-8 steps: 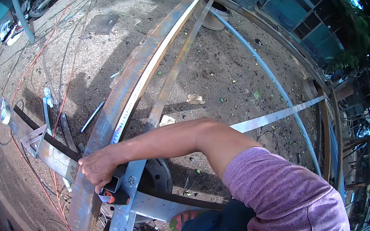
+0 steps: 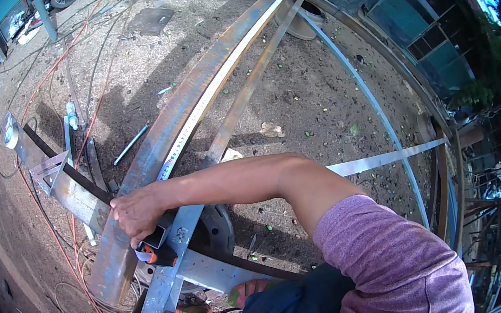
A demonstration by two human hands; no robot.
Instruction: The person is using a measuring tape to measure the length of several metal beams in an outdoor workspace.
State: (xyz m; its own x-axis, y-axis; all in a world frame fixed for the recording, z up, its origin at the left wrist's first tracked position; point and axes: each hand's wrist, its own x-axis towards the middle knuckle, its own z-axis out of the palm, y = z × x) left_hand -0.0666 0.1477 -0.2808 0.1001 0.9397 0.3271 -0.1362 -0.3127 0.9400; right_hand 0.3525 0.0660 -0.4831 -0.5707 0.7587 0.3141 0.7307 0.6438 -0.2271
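My right hand (image 2: 137, 214) reaches across to the left and grips an orange and black tape measure (image 2: 158, 249). The case rests where a rusty long steel plate (image 2: 202, 86) meets a narrower grey flat bar (image 2: 237, 110). The tape's yellow blade (image 2: 186, 130) runs up along the edge of the rusty plate. My purple sleeve (image 2: 386, 259) fills the lower right. My left hand is not in view.
Both bars lie across a steel trestle (image 2: 70, 194) above gravel ground. A metal square (image 2: 51, 172), a thin rod (image 2: 130, 146) and red cables (image 2: 50, 76) lie to the left. Thin curved steel strips (image 2: 379, 113) arc on the right. A round disc (image 2: 218, 225) sits under the bars.
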